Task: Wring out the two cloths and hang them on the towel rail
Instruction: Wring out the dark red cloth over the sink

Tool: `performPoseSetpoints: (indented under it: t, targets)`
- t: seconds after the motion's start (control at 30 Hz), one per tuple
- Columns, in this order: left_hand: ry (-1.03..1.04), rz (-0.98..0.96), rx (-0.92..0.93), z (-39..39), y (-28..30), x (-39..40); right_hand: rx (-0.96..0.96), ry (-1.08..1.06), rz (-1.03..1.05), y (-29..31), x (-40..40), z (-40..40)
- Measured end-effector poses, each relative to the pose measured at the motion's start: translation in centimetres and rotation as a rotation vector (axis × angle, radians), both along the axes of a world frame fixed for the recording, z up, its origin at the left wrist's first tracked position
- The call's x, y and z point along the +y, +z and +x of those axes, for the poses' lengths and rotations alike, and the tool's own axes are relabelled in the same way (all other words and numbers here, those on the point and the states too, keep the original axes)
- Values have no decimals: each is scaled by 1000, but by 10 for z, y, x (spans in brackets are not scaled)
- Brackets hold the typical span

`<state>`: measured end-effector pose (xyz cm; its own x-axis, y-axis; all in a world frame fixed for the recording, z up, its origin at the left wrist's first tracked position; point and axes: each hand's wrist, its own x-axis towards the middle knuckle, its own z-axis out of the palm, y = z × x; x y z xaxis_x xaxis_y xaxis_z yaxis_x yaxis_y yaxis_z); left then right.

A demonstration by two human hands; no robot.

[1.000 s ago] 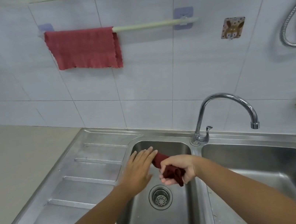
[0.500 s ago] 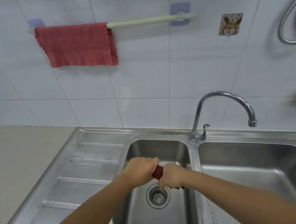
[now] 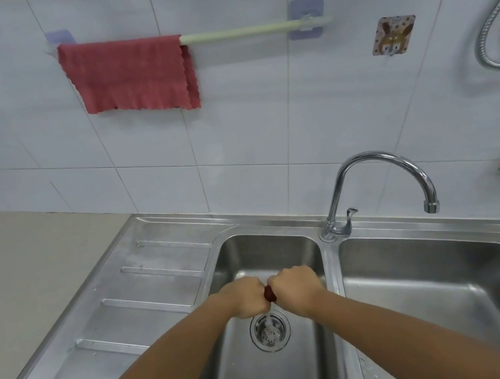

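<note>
Already one red cloth [image 3: 132, 76] hangs spread over the left end of the towel rail [image 3: 249, 29] in the upper middle of the frame, so half the job looks done. The second cloth [image 3: 269, 293], darker red, shows only as a small bunched strip between two fists at lower centre, above the drain [image 3: 270, 331] of the left sink basin [image 3: 265, 252]. The left hand [image 3: 243, 298] and the right hand [image 3: 297, 290] each grip an end of it, fingers curled tight, knuckles nearly touching. A thin stream of water appears to fall toward the drain. Left to do, by my reading: finish wringing, then hang it on the bare right stretch of the rail. No brand or readable writing shows; the wall sticker [image 3: 393, 34] bears only a rabbit picture.
</note>
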<state>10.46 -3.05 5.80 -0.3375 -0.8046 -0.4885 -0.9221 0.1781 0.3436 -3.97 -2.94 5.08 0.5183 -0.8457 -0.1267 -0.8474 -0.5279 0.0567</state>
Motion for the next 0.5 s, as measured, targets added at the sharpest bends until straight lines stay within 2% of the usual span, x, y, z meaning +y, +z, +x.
performPoseSetpoints:
  t: [0.13,0.23,0.3,0.37,0.5]
  targets:
    - [-37,-213,-114,12,-3,-7,-216,-113,41,-8,-3,0]
    - [20,-384,-83,18,-10,-9,-305,-269,211,-6,-3,5]
    - [108,-446,34,21,-15,-10,-473,-418,460,-3,-6,3]
    - [153,-571,119,25,-19,-10,-721,-587,795,2,-6,0]
    - [-8,-974,132,30,-22,-2,-1019,-753,1374,21,-6,-6]
